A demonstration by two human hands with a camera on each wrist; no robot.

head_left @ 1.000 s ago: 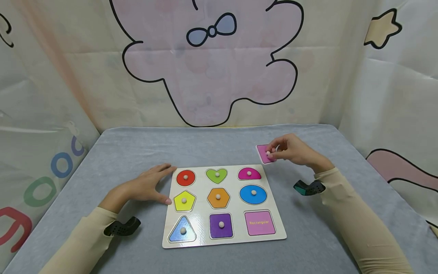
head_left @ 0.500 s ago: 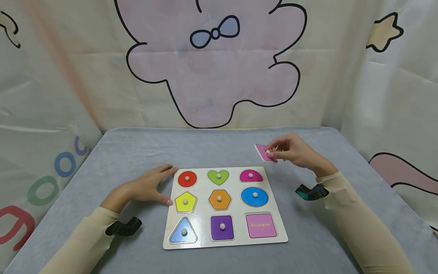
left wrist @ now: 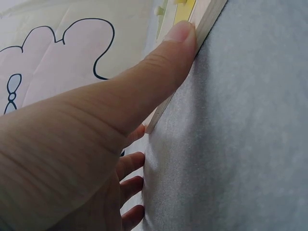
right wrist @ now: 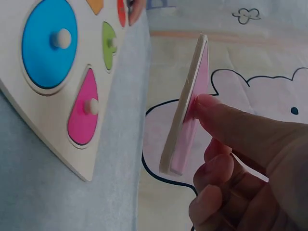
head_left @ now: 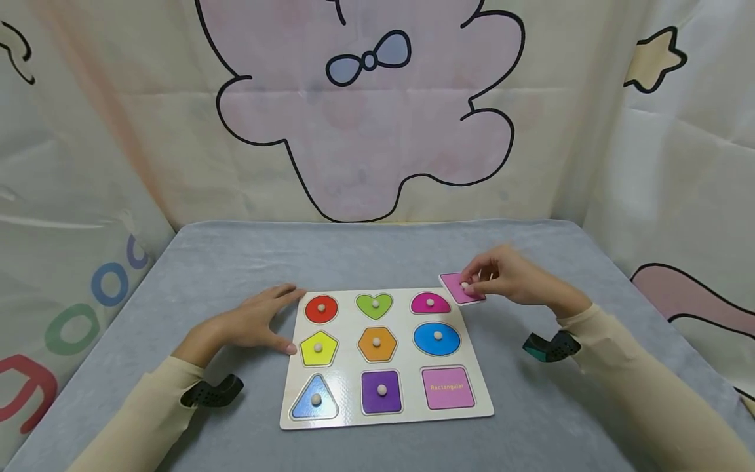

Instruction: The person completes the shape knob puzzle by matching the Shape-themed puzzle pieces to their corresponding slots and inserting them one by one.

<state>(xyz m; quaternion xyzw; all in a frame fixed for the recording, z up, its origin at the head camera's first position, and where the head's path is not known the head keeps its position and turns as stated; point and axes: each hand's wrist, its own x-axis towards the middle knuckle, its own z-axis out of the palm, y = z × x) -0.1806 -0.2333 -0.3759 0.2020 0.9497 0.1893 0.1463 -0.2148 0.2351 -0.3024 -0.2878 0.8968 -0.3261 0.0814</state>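
My right hand (head_left: 510,278) pinches the knob of a pink rectangular puzzle piece (head_left: 451,286), held above the table by the far right corner of a white puzzle board (head_left: 348,380). In the right wrist view the piece (right wrist: 185,115) is seen nearly edge-on, apart from the board. My left hand (head_left: 253,321) lies with fingers spread at the board's left edge. Its thumb (left wrist: 180,38) touches that edge beside the yellow pentagon (head_left: 319,349). A pink recess printed "Rectangular" (head_left: 448,388) shows at the board's near right.
Knobbed pieces sit in the board, among them a red circle (head_left: 321,309), a blue oval (head_left: 437,339), a purple square (head_left: 381,392) and a blue triangle (head_left: 315,398). A grey cloth (head_left: 248,255) covers the table. A printed curtain (head_left: 141,92) hangs behind it.
My right hand has come nearer with the pink rectangular piece, which now overlaps the board's far right corner in the head view. My left hand keeps its place at the board's edge.
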